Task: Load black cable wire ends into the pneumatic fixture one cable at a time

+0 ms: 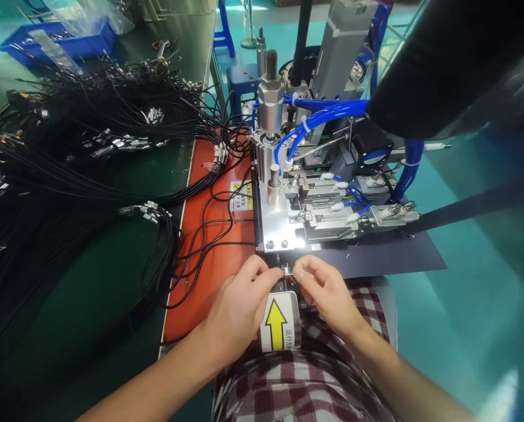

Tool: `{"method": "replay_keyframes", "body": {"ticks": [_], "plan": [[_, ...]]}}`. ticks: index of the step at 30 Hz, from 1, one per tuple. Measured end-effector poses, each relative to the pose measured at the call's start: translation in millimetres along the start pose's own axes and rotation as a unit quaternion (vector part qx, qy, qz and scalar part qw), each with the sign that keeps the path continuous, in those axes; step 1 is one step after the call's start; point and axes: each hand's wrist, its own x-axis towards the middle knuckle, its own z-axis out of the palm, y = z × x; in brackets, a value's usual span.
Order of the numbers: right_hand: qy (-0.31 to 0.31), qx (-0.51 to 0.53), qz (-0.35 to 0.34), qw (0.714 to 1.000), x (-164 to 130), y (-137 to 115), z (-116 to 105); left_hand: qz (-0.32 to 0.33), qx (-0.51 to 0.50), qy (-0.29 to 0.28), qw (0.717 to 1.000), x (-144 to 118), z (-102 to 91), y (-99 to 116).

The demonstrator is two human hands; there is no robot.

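Observation:
My left hand point(240, 302) and my right hand point(326, 293) meet at the near edge of a metal machine point(283, 225). Between their fingertips is a small white connector point(287, 270) with thin red and dark wires point(292, 278). The left thumb and forefinger pinch close to the connector's left side. On the other side, my right thumb and forefinger are pressed together at the wires. A dark track or fixture lies just under the connector, partly covered by my fingers. Below it sits a white label with a yellow arrow point(278, 325).
Bundles of black cables point(156, 146) with metal ends cover much of the left table, some spilling onto the orange surface point(218, 264). Blue air tubes point(319, 114) and a thick black hose point(420, 76) rise over the machine. A blue bin point(60, 44) stands far left.

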Motion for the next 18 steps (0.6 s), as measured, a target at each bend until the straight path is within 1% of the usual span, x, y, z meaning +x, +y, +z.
{"method": "replay_keyframes", "body": {"ticks": [2,5,9,12,18], "plan": [[0.001,-0.006,0.001,1.0,3,5,0,0.028,0.064,-0.012,0.997,1,0.7,-5],[0.003,0.001,0.007,1.0,5,10,-1,0.054,0.111,-0.028,0.992,2,1.4,-9],[0.011,0.008,0.021,1.0,5,11,-2,0.094,0.161,-0.017,0.982,3,3.1,-10],[0.009,0.01,0.028,1.0,6,11,-2,0.114,0.181,-0.007,0.977,4,4.1,-10],[0.017,0.016,0.019,1.0,6,14,0,0.109,0.184,-0.009,0.977,5,4.6,-9]]}}
